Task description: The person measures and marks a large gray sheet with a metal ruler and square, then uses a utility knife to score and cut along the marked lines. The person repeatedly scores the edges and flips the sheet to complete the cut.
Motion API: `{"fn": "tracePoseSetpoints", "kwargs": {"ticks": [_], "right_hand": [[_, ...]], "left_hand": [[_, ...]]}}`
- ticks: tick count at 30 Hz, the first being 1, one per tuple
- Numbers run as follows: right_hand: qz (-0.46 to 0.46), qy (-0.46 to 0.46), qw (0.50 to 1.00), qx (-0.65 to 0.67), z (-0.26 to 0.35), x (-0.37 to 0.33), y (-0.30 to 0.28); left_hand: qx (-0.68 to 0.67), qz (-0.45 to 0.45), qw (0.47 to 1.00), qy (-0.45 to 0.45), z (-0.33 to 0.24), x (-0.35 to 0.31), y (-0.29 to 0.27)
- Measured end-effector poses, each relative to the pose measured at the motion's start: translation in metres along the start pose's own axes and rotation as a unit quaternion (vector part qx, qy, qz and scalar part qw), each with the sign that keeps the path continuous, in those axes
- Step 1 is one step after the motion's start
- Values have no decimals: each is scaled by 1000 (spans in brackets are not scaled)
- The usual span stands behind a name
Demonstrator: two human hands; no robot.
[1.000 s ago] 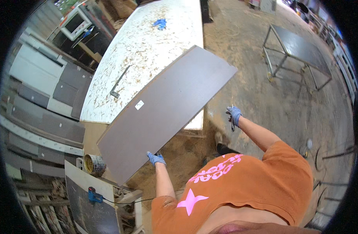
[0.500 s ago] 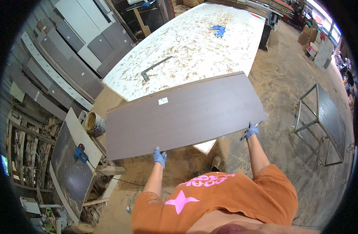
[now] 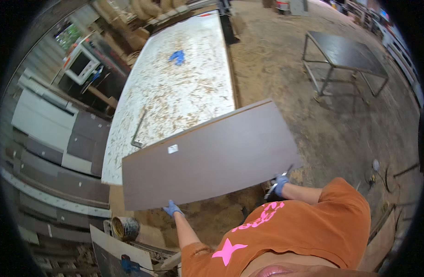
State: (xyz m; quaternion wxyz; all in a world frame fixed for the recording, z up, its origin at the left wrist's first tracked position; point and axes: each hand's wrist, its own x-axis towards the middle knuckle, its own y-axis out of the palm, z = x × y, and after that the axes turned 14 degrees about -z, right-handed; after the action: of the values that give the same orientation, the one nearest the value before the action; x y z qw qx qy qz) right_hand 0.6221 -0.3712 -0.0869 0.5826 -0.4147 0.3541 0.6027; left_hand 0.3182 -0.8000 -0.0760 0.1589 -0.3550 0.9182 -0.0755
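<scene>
A long grey-brown board (image 3: 212,159) with a small white label (image 3: 173,148) is held out in front of me, slanting up to the right. My left hand (image 3: 173,209), in a blue glove, is closed on its near edge toward the left end. At the near right corner my gloved right hand (image 3: 280,184) grips the board; a thin metal tool, its kind unclear, also sticks out from that hand. Beyond the board lies a large white sheet (image 3: 198,92) strewn with wood shavings. An L-shaped steel square (image 3: 139,129) and a crumpled blue glove (image 3: 177,57) rest on it.
Panels (image 3: 85,138) lean against the left wall, near a monitor (image 3: 82,67). A stained bucket (image 3: 125,228) stands at lower left, close to a blue power tool (image 3: 129,264) with a cord. A dark-topped metal table (image 3: 350,54) on castors is at far right.
The view has turned right, so the white sheet and metal table have shifted in the picture. Both hands still hold the board, whose near left corner sits lower in view.
</scene>
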Motion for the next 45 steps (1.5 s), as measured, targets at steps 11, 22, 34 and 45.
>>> {"fn": "tracePoseSetpoints", "kwargs": {"ticks": [11,22,34,45], "right_hand": [[152,-33,988,13,7,-88,-60],[85,68,988,110,25,-20,-171],[52,-520,674,-522,39,-59,-146],[-25,-569,584,-578,27,-77,-142]], "left_hand": [[473,200,708,484,-7,-160,52],[489,182,653,548,-6,-209,88],[497,132,673,532,-11,-253,132],[505,142,669,526,-18,-259,132]]}}
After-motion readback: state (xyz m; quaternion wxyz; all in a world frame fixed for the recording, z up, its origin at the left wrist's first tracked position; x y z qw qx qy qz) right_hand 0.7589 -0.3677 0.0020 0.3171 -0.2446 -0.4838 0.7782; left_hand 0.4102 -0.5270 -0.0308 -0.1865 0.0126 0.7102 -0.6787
